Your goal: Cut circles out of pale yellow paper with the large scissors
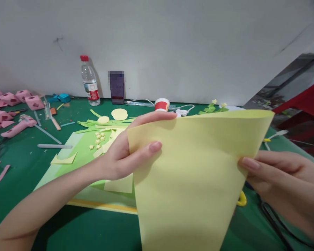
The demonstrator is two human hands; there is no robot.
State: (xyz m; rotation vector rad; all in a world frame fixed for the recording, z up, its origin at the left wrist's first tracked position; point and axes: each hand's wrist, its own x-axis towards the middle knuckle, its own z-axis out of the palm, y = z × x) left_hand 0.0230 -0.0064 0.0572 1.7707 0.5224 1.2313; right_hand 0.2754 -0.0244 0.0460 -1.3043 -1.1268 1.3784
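A large pale yellow sheet of paper is held up in front of me, curved over like a fold. My left hand pinches its upper left edge, thumb on the front and fingers behind the top. My right hand grips the sheet's right edge with the thumb on the front. Behind the sheet, green paper sheets lie on the green table with several small yellow paper stars and green paper strips on them.
At the back stand a water bottle, a dark box and a red-and-white cup. Pink paper shapes and a pink glue gun lie at the left, with glue sticks. Cables run at the right.
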